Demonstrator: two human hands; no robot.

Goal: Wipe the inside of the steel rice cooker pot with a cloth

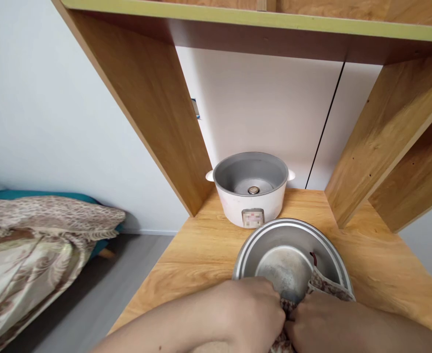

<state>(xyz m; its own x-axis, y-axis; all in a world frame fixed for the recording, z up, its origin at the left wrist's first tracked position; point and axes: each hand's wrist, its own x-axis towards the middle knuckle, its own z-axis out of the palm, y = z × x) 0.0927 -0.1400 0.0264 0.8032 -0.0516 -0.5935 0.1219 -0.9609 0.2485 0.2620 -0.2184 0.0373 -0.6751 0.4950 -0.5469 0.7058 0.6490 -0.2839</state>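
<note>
A brown patterned cloth [329, 287] is at the near side of a wide metal pot [285, 267], one corner lying over the rim and inner wall, a dark red loop [313, 258] sticking up from it. More of it shows bunched between the two hands. The left hand [254, 306] and right hand [321, 316] meet over the pot's near edge, fingers curled inward; each grip looks pressed together on the cloth — the fingertips themselves are hidden. The pot sits on the wooden table [197, 250], its inside dull and stained at the bottom. Just behind it stands a white rice cooker [228, 208], lidless, a round metal button [253, 189] in its grey inside. Wooden panels [146, 117] flank the cooker — a shelf [252, 34] runs above. Off to the left, a bed [43, 245] with a patterned cover stands against the wall [72, 142].
</note>
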